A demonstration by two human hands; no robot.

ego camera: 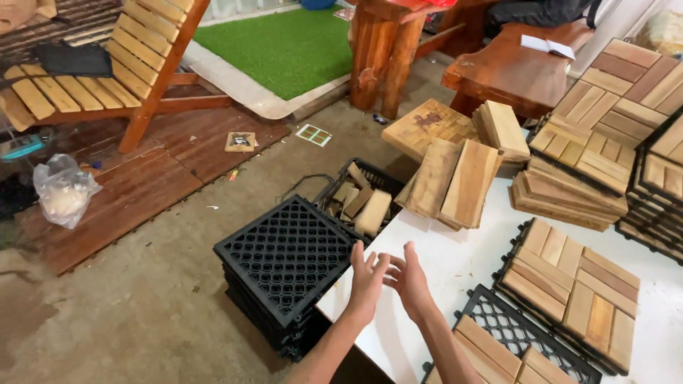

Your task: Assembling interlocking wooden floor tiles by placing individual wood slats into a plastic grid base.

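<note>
Both hands, left hand (368,279) and right hand (409,279), empty, fingers spread, close together; stack of black plastic lattice grid tiles (284,259) just left, nearest the left hand, beside white desk (441,263).

Two bare forearms enter from the bottom edge, no sleeves in view. Left hand (366,281) and right hand (410,279) are both bare: no gloves, rings, watch or wristbands. Slim wrists, short nails as far as can be told. No clothing visible.
</note>
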